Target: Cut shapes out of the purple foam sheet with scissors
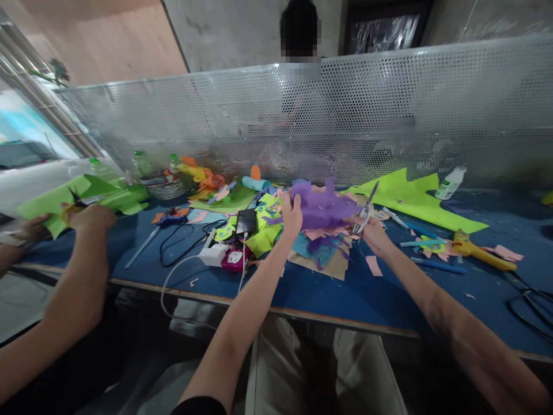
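Observation:
A large purple sheet (322, 203) with an irregular cut edge is raised over a heap of coloured scraps. My left hand (292, 214) pinches its left side, thumb up. Silver scissors (367, 212) are in my right hand (374, 235), at the sheet's right edge, with the blades pointing up and away. Fingers of my right hand also seem to touch the purple edge. Under the sheet lie pink and blue scraps and a brown sheet (317, 265).
Yellow-green sheet (415, 199), white bottle (451, 183) and yellow glue gun (484, 251) lie right. A white adapter (213, 253) with cables sits left. At far left, a co-worker's hands (93, 222) cut green sheet. A perforated metal screen (242, 115) stands behind; another person sits beyond.

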A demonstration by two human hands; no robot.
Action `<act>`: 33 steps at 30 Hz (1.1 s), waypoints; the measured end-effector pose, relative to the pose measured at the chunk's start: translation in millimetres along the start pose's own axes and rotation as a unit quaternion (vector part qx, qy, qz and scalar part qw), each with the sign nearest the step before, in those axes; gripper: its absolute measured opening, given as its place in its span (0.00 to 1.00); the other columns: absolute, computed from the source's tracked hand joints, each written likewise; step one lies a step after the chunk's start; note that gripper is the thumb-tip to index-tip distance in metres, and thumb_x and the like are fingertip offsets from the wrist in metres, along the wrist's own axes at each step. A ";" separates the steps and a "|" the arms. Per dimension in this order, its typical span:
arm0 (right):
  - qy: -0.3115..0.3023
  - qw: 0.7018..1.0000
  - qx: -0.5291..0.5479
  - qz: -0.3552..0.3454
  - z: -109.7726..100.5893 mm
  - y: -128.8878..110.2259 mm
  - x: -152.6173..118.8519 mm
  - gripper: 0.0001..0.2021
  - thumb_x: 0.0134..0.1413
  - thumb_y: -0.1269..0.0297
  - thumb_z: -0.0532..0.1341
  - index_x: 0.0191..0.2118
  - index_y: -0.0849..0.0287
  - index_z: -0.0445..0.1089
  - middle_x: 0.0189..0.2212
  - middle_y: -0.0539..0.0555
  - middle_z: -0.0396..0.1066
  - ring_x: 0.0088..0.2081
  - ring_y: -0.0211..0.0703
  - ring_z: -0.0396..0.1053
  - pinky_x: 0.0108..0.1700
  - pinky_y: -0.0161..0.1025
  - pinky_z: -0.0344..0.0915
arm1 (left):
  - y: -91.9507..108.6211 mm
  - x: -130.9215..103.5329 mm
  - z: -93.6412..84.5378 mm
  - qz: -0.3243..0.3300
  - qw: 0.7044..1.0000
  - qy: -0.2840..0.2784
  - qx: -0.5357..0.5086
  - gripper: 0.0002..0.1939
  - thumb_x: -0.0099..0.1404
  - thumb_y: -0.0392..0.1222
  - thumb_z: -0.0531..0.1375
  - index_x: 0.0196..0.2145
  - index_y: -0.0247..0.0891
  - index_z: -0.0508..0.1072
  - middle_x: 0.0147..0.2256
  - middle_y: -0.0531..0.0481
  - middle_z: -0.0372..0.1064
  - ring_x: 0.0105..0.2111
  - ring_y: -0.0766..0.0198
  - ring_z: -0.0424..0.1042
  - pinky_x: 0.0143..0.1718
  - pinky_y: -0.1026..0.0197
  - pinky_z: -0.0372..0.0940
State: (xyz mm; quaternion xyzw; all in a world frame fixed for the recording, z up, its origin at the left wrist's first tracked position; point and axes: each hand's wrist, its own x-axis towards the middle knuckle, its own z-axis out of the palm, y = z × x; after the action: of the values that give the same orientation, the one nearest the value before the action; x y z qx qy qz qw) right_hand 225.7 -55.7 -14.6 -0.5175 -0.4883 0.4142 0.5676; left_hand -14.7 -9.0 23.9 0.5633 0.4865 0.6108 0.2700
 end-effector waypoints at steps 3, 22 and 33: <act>0.007 0.997 -0.075 -0.003 -7.0 2.2 2.6 0.11 0.50 0.55 0.65 0.31 0.55 0.68 0.26 0.54 0.76 0.25 0.47 0.75 0.27 0.40 0.69 | 7.4 -7.0 -0.4 0.091 0.995 0.024 0.032 0.20 0.76 0.57 0.51 0.50 0.40 0.71 0.52 0.39 0.73 0.57 0.53 0.71 0.62 0.49 0.62; 0.006 0.906 -0.379 -0.186 -26.4 -14.7 -1.2 0.16 0.57 0.57 0.63 0.49 0.57 0.75 0.46 0.62 0.79 0.44 0.52 0.76 0.45 0.43 0.68 | 18.6 -30.4 12.5 0.113 0.949 -0.280 0.086 0.18 0.66 0.59 0.64 0.35 0.40 0.73 0.19 0.55 0.65 0.21 0.62 0.69 0.29 0.60 0.59; 0.006 0.914 -0.314 -0.257 1.9 -26.8 -25.0 0.11 0.57 0.55 0.60 0.35 0.54 0.76 0.26 0.53 0.77 0.27 0.46 0.72 0.33 0.40 0.65 | 16.8 -34.6 15.4 0.203 0.906 -0.317 0.194 0.17 0.63 0.59 0.66 0.33 0.41 0.77 0.24 0.53 0.69 0.27 0.62 0.67 0.34 0.61 0.56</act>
State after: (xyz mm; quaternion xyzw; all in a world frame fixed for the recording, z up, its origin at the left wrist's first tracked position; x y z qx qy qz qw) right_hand 218.4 -83.0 8.8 -0.5286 -0.7056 0.0760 0.4657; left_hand 11.2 -41.3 22.6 0.8551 0.3591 0.3353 0.1657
